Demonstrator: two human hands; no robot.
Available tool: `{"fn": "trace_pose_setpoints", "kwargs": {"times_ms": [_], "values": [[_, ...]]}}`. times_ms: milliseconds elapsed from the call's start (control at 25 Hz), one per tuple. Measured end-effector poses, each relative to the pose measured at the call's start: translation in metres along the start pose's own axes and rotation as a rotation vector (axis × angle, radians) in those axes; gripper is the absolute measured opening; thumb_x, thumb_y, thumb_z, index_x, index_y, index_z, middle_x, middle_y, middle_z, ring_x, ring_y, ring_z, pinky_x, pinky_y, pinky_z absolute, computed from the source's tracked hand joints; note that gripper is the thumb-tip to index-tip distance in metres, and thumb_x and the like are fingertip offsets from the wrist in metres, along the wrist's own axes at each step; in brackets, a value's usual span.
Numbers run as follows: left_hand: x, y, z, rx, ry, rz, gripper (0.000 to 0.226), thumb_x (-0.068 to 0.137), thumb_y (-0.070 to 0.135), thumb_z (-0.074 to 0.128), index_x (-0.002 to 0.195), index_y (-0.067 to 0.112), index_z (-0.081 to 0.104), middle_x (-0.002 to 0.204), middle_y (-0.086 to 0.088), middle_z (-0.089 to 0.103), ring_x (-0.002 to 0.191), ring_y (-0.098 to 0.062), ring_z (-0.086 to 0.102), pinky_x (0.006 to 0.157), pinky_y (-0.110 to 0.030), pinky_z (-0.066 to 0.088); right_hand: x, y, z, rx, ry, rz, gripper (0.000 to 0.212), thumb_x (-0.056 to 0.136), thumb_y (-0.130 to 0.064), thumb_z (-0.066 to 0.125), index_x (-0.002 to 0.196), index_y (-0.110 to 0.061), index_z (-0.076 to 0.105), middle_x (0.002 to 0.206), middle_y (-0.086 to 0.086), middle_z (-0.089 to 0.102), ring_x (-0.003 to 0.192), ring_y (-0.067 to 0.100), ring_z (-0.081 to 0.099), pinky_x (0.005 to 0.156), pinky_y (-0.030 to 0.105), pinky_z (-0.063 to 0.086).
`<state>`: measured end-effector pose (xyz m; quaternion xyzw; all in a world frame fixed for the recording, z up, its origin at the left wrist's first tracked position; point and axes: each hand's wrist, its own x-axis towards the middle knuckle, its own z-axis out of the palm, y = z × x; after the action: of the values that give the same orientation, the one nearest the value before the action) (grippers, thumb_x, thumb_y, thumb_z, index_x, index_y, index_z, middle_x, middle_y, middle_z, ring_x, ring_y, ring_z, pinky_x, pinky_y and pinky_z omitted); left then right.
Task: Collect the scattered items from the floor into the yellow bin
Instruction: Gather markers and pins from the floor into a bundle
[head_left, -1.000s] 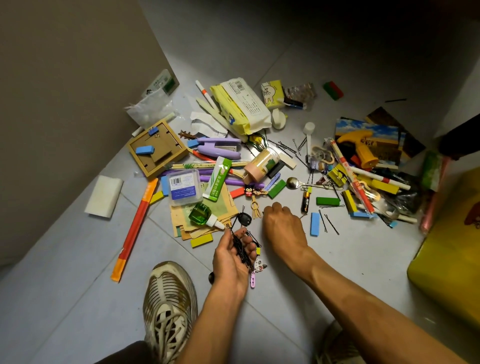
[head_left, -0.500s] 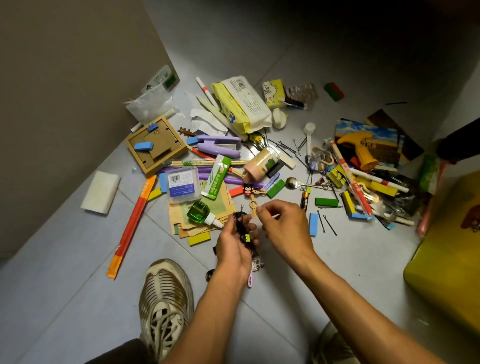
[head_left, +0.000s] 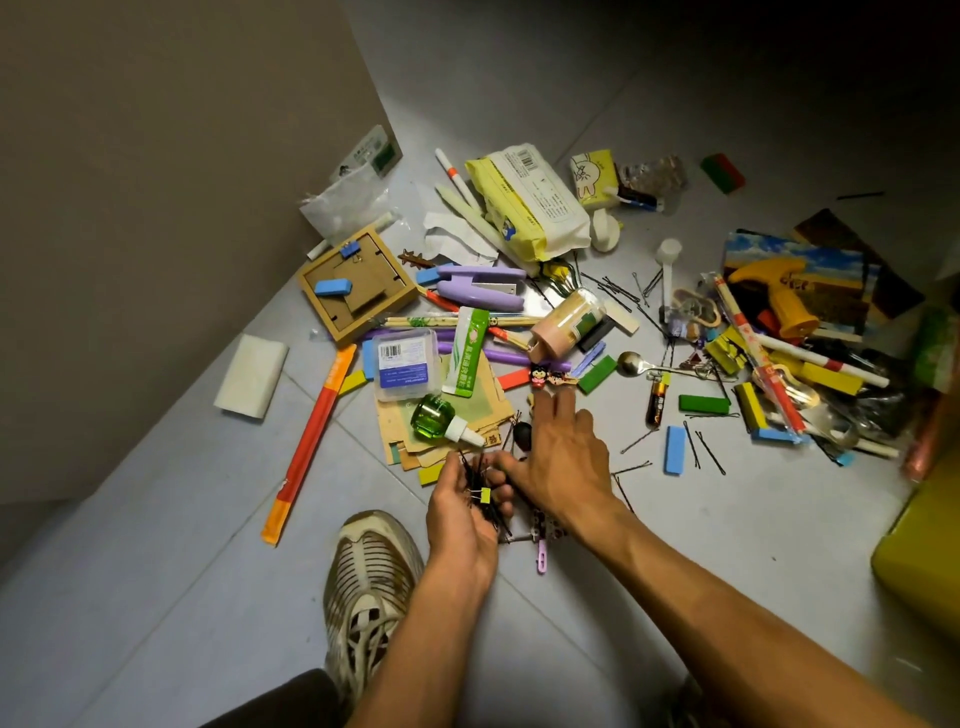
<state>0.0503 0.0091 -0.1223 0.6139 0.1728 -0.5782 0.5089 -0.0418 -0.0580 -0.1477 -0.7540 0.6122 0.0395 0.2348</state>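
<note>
Clutter of small items covers the grey tiled floor (head_left: 156, 597), mostly in the middle and right of the view. Left hand (head_left: 465, 512), near centre, palm up, fingers curled round a bundle of thin black hairpins (head_left: 480, 486) with a small yellow binder clip (head_left: 485, 495) among them. Right hand (head_left: 563, 457) just right of it, palm down, fingers stretched flat and reaching far toward a small cartoon-figure clip with red and black head (head_left: 540, 373); fingertips near it, contact unclear, nothing gripped as far as the view shows. Yellow plastic bin (head_left: 924, 561) at the right edge, only partly in frame, well apart from both hands. More loose black hairpins (head_left: 704, 449) lie on the floor right of the right hand, beside a light blue rectangular block (head_left: 675, 450). Green round glass bottle with white nozzle (head_left: 434, 418) rests on brown paper envelopes (head_left: 467, 415) just far-left of the left hand. Long orange-red flat strip (head_left: 311, 436) lies diagonal at left, white foam block (head_left: 252, 376) beyond it. Purple plastic stapler (head_left: 480, 288) and square wooden frame (head_left: 356, 283) further away. Pale yellow wet-wipes pack (head_left: 524, 202) at the far side. Yellow toy hammer (head_left: 774, 293) far right. Beige mesh sneaker (head_left: 371, 571) near the left hand. Small pink clip (head_left: 542, 556) on the floor under the right wrist.
</note>
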Motion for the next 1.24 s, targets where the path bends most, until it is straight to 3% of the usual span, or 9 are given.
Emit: {"fn": "trace_pose_setpoints", "kwargs": {"times_ms": [240, 480, 640, 760, 840, 920, 1000, 1080, 1240], "values": [[-0.002, 0.003, -0.003, -0.013, 0.013, -0.013, 0.044, 0.100, 0.043, 0.042, 0.095, 0.008, 0.068, 0.064, -0.005, 0.062, 0.052, -0.015, 0.057, 0.052, -0.027, 0.042, 0.006, -0.012, -0.002, -0.106, 0.012, -0.063, 0.032, 0.091, -0.007, 0.050, 0.123, -0.003, 0.047, 0.126, 0.019, 0.047, 0.087, 0.031, 0.058, 0.057, 0.032, 0.036], [-0.003, 0.002, 0.005, -0.007, 0.003, -0.040, 0.042, 0.099, 0.045, 0.044, 0.093, 0.010, 0.067, 0.066, -0.004, 0.061, 0.055, -0.015, 0.056, 0.052, -0.026, 0.041, 0.008, 0.005, -0.014, 0.009, -0.047, -0.048, 0.021, 0.088, -0.015, 0.054, 0.106, -0.004, 0.056, 0.102, 0.015, 0.057, 0.078, 0.034, 0.062, 0.058, 0.034, 0.038], [-0.001, -0.009, 0.019, -0.030, -0.021, -0.065, 0.041, 0.099, 0.044, 0.045, 0.095, 0.008, 0.065, 0.071, -0.007, 0.064, 0.059, -0.018, 0.058, 0.052, -0.026, 0.045, -0.001, 0.025, -0.048, 0.617, -0.155, 0.197, 0.012, 0.088, -0.013, 0.056, 0.079, -0.006, 0.054, 0.075, 0.013, 0.061, 0.066, 0.029, 0.062, 0.057, 0.043, 0.049], [-0.006, -0.021, 0.036, -0.042, -0.104, -0.100, 0.046, 0.098, 0.048, 0.045, 0.101, 0.009, 0.068, 0.081, -0.010, 0.073, 0.068, -0.023, 0.071, 0.059, -0.029, 0.054, -0.027, 0.024, -0.082, 0.899, -0.315, 0.211, 0.011, 0.089, -0.017, 0.063, 0.080, -0.010, 0.061, 0.076, 0.008, 0.070, 0.063, 0.020, 0.070, 0.058, 0.039, 0.059], [-0.012, -0.027, 0.049, -0.045, -0.160, -0.123, 0.048, 0.095, 0.052, 0.047, 0.104, 0.012, 0.072, 0.094, -0.011, 0.076, 0.083, -0.025, 0.074, 0.070, -0.035, 0.057, -0.046, 0.019, -0.093, 0.746, -0.356, 0.114, 0.012, 0.089, -0.033, 0.065, 0.088, -0.021, 0.069, 0.084, -0.004, 0.071, 0.073, 0.012, 0.070, 0.064, 0.030, 0.059], [-0.021, -0.033, 0.065, -0.061, -0.190, -0.121, 0.045, 0.094, 0.048, 0.049, 0.101, 0.011, 0.074, 0.097, -0.012, 0.074, 0.092, -0.027, 0.072, 0.082, -0.038, 0.055, -0.059, 0.026, -0.100, 0.628, -0.183, 0.043, 0.017, 0.090, -0.041, 0.062, 0.096, -0.028, 0.071, 0.086, -0.016, 0.070, 0.075, -0.002, 0.065, 0.063, 0.013, 0.050], [-0.024, -0.038, 0.080, -0.052, -0.181, -0.072, 0.040, 0.099, 0.036, 0.045, 0.100, 0.006, 0.071, 0.090, -0.014, 0.072, 0.085, -0.028, 0.069, 0.077, -0.037, 0.051, -0.062, 0.047, -0.105, 0.685, 0.059, 0.103, 0.017, 0.091, -0.039, 0.061, 0.097, -0.029, 0.072, 0.088, -0.018, 0.071, 0.078, -0.004, 0.066, 0.063, 0.008, 0.045], [-0.028, -0.041, 0.089, 0.008, -0.164, -0.047, 0.034, 0.100, 0.026, 0.041, 0.096, 0.003, 0.067, 0.076, -0.013, 0.066, 0.065, -0.023, 0.062, 0.061, -0.031, 0.044, -0.058, 0.085, -0.097, 0.574, 0.182, 0.296, 0.024, 0.092, -0.039, 0.060, 0.107, -0.023, 0.070, 0.103, -0.008, 0.072, 0.092, 0.008, 0.067, 0.072, 0.018, 0.048], [-0.030, -0.048, 0.085, 0.137, -0.139, -0.032, 0.029, 0.098, 0.018, 0.043, 0.097, 0.000, 0.066, 0.070, -0.011, 0.061, 0.056, -0.019, 0.056, 0.052, -0.028, 0.039, -0.047, 0.125, -0.057, 0.137, -0.019, 0.558, 0.072, 0.084, -0.065, 0.059, 0.131, -0.011, 0.046, 0.135, 0.011, 0.045, 0.116, 0.030, 0.049, 0.086, 0.040, 0.050]]}}
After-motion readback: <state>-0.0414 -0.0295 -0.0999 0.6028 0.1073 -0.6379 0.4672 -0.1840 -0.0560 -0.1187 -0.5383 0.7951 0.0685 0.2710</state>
